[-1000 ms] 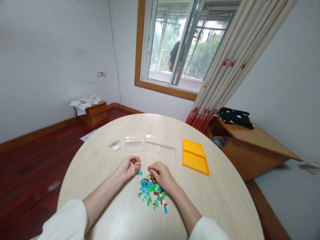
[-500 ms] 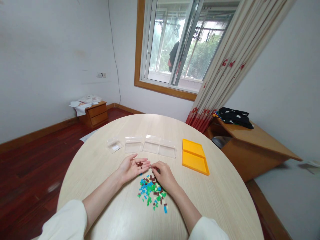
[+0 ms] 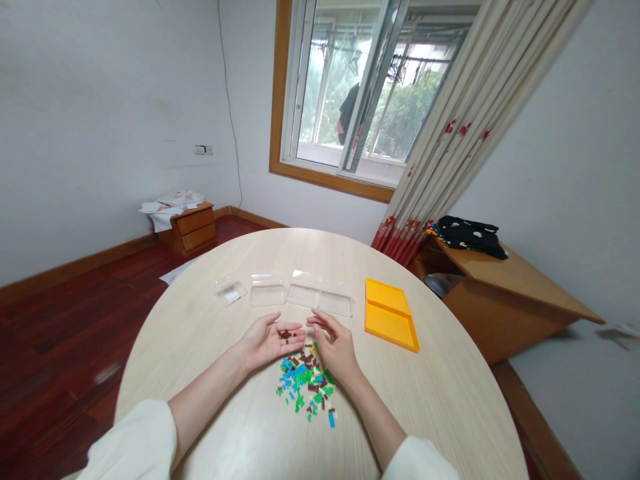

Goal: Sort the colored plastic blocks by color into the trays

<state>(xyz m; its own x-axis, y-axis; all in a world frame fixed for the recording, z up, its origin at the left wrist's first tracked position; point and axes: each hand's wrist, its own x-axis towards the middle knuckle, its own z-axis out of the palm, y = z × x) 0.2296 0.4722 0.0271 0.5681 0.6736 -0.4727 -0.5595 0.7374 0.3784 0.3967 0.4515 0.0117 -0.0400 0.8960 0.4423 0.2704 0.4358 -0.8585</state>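
Observation:
My left hand [image 3: 270, 340] lies palm up on the round table [image 3: 210, 333], fingers spread, with a few small brown bricks [image 3: 285, 334] resting in the palm. My right hand [image 3: 334, 341] hovers just to its right, fingers loosely apart, thumb and forefinger close to the left palm; I see nothing between them. Below both hands lies a pile of small blue, green and brown bricks [image 3: 306, 387].
Beyond the hands stand several clear plastic trays [image 3: 300, 291] in a row and a yellow tray [image 3: 389, 312] to the right. A wooden desk with dark cloth [image 3: 470, 235] is at right, a small nightstand [image 3: 187, 223] at left, the window behind.
My left hand opened from a fist to a flat palm showing the brown bricks. My right hand rose off the pile and came to the left palm.

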